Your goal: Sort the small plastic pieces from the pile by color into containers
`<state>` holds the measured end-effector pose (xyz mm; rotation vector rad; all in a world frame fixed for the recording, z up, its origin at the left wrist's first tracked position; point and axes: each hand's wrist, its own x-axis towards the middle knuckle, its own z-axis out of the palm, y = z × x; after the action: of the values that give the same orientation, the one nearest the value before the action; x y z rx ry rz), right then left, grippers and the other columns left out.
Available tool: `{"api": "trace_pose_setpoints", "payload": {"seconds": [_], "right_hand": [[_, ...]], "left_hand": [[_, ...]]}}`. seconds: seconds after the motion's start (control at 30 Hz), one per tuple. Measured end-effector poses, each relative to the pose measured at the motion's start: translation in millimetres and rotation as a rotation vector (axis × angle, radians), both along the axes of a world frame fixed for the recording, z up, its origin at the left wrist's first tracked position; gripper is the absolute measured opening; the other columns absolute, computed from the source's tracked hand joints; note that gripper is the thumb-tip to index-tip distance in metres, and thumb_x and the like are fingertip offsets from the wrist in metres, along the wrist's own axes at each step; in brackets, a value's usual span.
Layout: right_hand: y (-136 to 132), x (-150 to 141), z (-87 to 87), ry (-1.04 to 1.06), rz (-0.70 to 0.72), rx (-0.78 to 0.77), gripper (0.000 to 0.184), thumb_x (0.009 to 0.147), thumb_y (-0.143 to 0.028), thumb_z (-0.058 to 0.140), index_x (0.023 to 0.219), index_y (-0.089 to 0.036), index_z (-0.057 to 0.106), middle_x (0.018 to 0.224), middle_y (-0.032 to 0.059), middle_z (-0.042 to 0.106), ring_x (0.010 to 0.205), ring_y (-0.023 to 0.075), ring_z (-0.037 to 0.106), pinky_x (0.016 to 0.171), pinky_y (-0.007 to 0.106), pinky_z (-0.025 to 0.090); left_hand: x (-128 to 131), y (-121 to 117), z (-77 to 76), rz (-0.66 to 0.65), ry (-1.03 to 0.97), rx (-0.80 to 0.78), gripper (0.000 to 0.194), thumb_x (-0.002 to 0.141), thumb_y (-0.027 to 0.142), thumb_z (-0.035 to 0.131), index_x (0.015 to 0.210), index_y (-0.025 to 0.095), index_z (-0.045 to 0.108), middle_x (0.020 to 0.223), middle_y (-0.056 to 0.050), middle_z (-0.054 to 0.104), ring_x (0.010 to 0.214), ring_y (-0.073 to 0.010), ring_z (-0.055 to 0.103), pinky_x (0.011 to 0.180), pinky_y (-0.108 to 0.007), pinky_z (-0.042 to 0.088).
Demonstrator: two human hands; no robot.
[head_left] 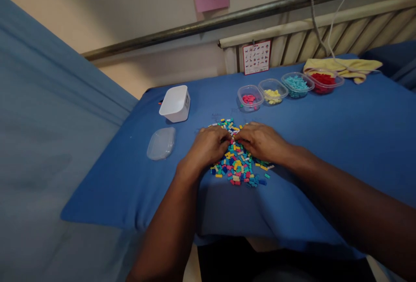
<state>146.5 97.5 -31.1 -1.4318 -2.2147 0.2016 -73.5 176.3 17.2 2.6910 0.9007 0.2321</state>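
Observation:
A loose pile of small building bricks (238, 165) in yellow, blue, teal, pink, white and cream lies on the blue cloth-covered table. My left hand (211, 144) rests at the pile's upper left, its fingers curled and closed among the bricks. From the other side, my right hand (261, 142) reaches in with thumb and fingers drawn together. Both sets of fingertips nearly meet over the bricks. Whatever lies between them is too small and too covered to name.
Behind the pile stand clear tubs with pink bricks (249, 99), pale yellow bricks (272, 95), teal bricks (296, 84) and red bricks (323, 79). A white container (175, 105) and clear lids (161, 144) are at left. A yellow cloth (344, 66) lies at the back right.

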Motion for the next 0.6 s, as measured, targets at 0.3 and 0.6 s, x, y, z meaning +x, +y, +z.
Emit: {"api": "trace_pose_setpoints", "payload": {"seconds": [0.3, 0.6], "right_hand": [[-2.7, -1.6, 8.4, -0.152, -0.063, -0.041, 0.015, 0.102, -0.021, 0.066, 0.103, -0.02, 0.081, 0.095, 0.0094, 0.075, 0.09, 0.0267, 0.062, 0.083, 0.038, 0.041], [-9.3, 1.4, 8.9, 0.149, -0.078, 0.009, 0.016, 0.099, -0.016, 0.064, 0.108, -0.021, 0.077, 0.097, 0.0067, 0.075, 0.094, 0.0247, 0.066, 0.087, 0.036, 0.047]], "left_hand": [[0.5, -1.2, -1.1, -0.079, 0.005, 0.047, 0.023, 0.095, 0.023, 0.064, 0.112, 0.022, 0.08, 0.107, -0.006, 0.079, 0.1, -0.0259, 0.069, 0.088, -0.039, 0.047], [2.8, -6.0, 2.2, -0.078, 0.021, 0.017, 0.03, 0.098, 0.03, 0.066, 0.125, 0.023, 0.078, 0.118, -0.009, 0.079, 0.113, -0.0288, 0.07, 0.102, -0.044, 0.05]]}}
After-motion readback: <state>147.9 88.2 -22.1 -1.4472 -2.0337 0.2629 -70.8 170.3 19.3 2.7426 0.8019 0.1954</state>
